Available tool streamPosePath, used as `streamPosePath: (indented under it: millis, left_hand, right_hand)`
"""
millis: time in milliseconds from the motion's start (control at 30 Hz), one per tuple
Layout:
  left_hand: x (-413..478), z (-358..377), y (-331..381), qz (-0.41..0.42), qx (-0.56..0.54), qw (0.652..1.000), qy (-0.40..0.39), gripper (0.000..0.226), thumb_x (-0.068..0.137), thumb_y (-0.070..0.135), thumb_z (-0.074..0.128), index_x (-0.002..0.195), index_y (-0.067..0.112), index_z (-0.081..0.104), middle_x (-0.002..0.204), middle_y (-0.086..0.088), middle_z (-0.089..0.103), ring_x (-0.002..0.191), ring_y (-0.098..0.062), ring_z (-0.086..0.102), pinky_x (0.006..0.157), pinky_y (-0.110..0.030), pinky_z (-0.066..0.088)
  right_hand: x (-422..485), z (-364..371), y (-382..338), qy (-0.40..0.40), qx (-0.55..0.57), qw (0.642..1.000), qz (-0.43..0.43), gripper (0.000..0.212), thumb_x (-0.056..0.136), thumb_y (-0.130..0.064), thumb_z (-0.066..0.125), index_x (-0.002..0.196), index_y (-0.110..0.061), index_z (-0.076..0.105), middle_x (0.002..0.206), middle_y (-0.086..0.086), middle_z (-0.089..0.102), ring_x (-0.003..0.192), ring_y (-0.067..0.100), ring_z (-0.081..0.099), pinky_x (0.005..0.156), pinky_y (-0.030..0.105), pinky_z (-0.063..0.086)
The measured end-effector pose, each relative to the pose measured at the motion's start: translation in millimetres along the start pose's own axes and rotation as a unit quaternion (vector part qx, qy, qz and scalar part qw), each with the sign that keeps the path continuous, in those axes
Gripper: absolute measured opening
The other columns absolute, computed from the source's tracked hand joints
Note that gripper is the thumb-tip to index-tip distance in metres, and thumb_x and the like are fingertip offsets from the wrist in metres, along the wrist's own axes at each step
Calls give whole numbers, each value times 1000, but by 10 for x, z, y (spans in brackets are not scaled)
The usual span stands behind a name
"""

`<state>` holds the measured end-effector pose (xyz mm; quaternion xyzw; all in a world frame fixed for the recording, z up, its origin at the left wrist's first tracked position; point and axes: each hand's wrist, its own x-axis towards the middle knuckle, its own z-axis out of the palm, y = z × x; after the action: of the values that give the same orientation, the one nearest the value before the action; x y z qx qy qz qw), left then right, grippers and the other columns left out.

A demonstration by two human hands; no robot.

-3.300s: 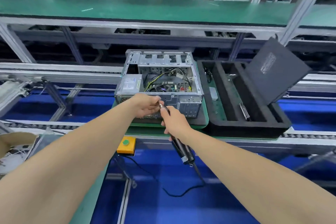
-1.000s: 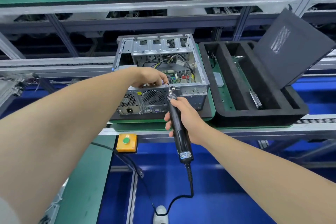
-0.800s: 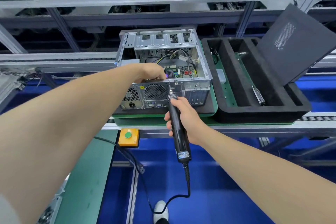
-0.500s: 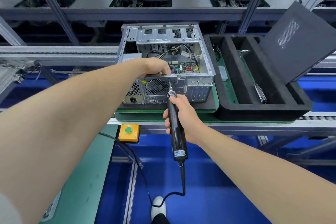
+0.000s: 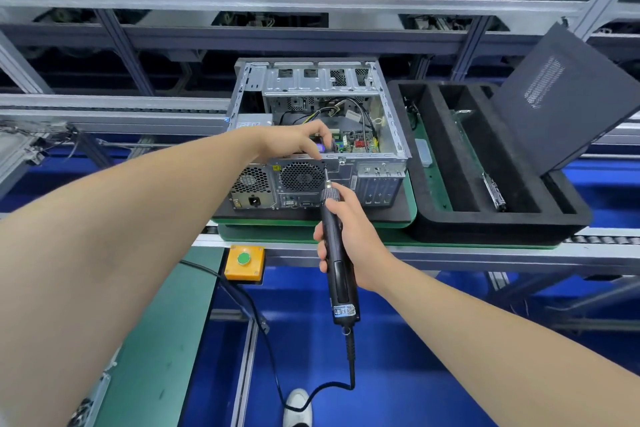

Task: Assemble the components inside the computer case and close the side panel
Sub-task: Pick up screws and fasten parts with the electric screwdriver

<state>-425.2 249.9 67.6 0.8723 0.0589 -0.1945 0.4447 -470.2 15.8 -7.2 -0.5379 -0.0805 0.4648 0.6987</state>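
Note:
The open computer case lies on a green mat with its rear panel facing me. My left hand reaches over the top rear edge, its fingers curled down on a part just inside the rear wall, mostly hidden. My right hand grips a black corded electric screwdriver. Its bit touches the rear panel at the upper right corner of the round fan grille. The dark side panel leans upright at the right, off the case.
A black foam tray with long slots sits right of the case and holds a metal strip. A yellow box with a green button hangs on the conveyor's front rail. The screwdriver's cord drops toward the blue floor.
Earlier both hands met at the screwdriver's tip in front of the case. My left hand then went over the rear edge into the case, and the bit came up against the rear panel.

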Motion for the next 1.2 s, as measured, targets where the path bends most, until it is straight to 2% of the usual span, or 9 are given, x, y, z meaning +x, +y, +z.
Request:
streamPosePath:
  millis: [67, 167, 300, 467, 567, 733, 900, 1033, 1200]
  left_hand:
    - [-29, -18, 63, -15, 19, 999, -25, 8, 91, 36, 64, 97, 31, 65, 117, 14, 56, 120, -24, 47, 107, -49, 31]
    - [-81, -17, 143, -70, 8, 997, -10, 16, 76, 52, 68, 90, 44, 74, 129, 13, 54, 120, -18, 47, 103, -51, 34]
    - [-77, -14, 144, -64, 5, 998, -7, 18, 86, 52, 64, 98, 45, 77, 133, 19, 55, 126, -12, 49, 113, -52, 30]
    - [-98, -10, 145, -49, 6, 998, -40, 26, 99, 48, 55, 111, 41, 77, 148, 19, 48, 143, -18, 36, 115, -48, 24]
    - [-97, -31, 138, -42, 7, 997, -59, 25, 104, 43, 52, 110, 42, 76, 139, 25, 53, 143, -14, 36, 117, -47, 22]
    - [-73, -55, 116, -57, 3, 997, -58, 21, 103, 44, 54, 108, 42, 75, 145, 20, 49, 145, -17, 32, 121, -57, 16]
    - [-53, -52, 119, -53, -21, 998, -27, 21, 101, 41, 60, 108, 29, 75, 135, 17, 57, 139, -16, 39, 115, -46, 23]
    - [-38, -29, 142, -77, -21, 997, -11, 19, 100, 42, 62, 94, 35, 79, 141, 17, 53, 142, -13, 32, 107, -38, 16]
    - [-28, -36, 132, -84, -3, 996, -19, 21, 101, 44, 61, 93, 36, 79, 152, 13, 47, 146, -10, 24, 120, -48, 9]
  right_hand:
    - [-4, 15, -27, 1, 1, 1000, -11, 32, 106, -40, 48, 126, -65, 53, 85, 15, 60, 57, 26, 54, 55, 39, 52]
    - [8, 33, -84, 3, 9, 1000, -23, 32, 107, -39, 49, 124, -66, 54, 84, 14, 61, 57, 26, 54, 55, 39, 51]
    - [29, 32, -146, 2, 13, 1000, -26, 31, 106, -40, 50, 126, -64, 54, 84, 14, 60, 57, 26, 54, 56, 38, 51]
    - [47, 32, -156, -4, 6, 1000, -23, 32, 105, -41, 50, 128, -63, 53, 84, 15, 60, 57, 26, 54, 56, 38, 51]
    - [47, 30, -160, -4, 10, 1000, -23, 31, 106, -41, 50, 127, -62, 54, 84, 14, 60, 57, 26, 54, 55, 38, 51]
    - [71, 42, -181, -5, 15, 999, -31, 30, 106, -40, 50, 125, -63, 55, 82, 14, 60, 57, 27, 54, 55, 38, 51]
    - [102, 39, -196, 7, 17, 999, -33, 30, 106, -40, 50, 125, -63, 55, 82, 14, 60, 57, 27, 54, 55, 38, 51]
    - [127, 24, -214, 21, -2, 999, -37, 30, 106, -41, 50, 124, -64, 53, 81, 13, 61, 56, 27, 54, 55, 39, 51]
    - [154, 19, -225, 38, -52, 997, -37, 32, 104, -41, 52, 125, -65, 50, 82, 13, 63, 55, 28, 56, 55, 41, 54]
